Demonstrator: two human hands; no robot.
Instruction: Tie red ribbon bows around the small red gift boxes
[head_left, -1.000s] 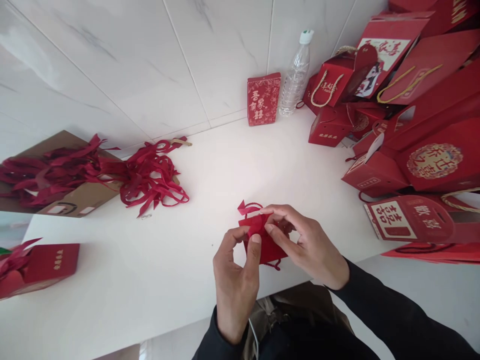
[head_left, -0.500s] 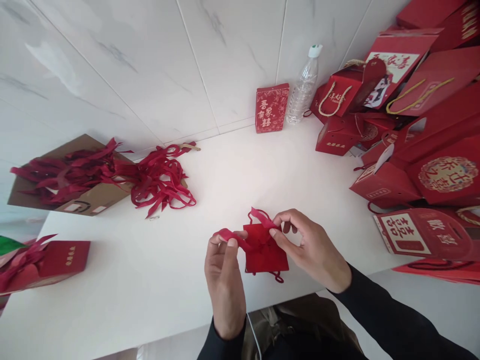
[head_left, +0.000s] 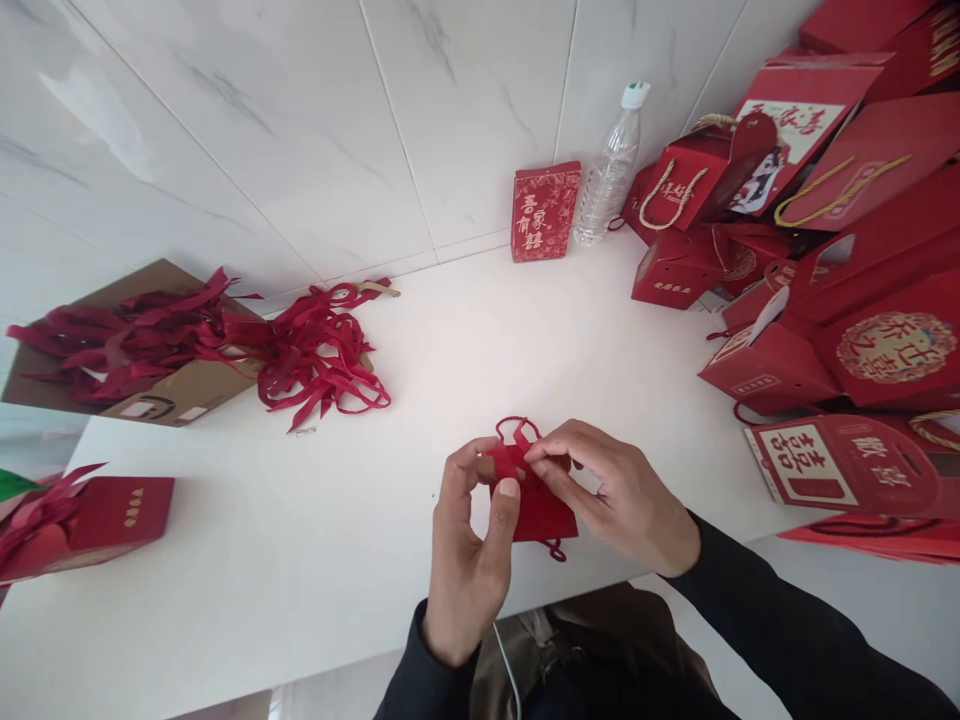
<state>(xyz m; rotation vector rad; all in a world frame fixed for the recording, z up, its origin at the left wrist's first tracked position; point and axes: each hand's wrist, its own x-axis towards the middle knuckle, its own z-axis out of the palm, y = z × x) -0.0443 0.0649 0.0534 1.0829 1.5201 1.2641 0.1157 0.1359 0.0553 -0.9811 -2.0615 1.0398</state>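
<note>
A small red box [head_left: 544, 515] with cord loops at its far and near sides stands on the white table close to its front edge. Over its top runs a red ribbon [head_left: 508, 458]. My left hand [head_left: 474, 540] is at the box's left side, thumb and fingers closed on one part of the ribbon. My right hand [head_left: 619, 490] pinches another part of the ribbon above the box's far right side. The fingers partly hide the ribbon, so I cannot tell how it is looped.
An open cardboard box [head_left: 217, 395] at the left overflows with red ribbons [head_left: 330, 350]. Another red box [head_left: 127, 515] sits at the left edge. A red card box [head_left: 546, 212] and a plastic bottle [head_left: 609, 175] stand by the wall. Several red gift boxes [head_left: 780, 360] crowd the right.
My left hand has moved right and slightly up over the box, bringing its ribbon part close to my right hand. My right fingers have shifted slightly left.
</note>
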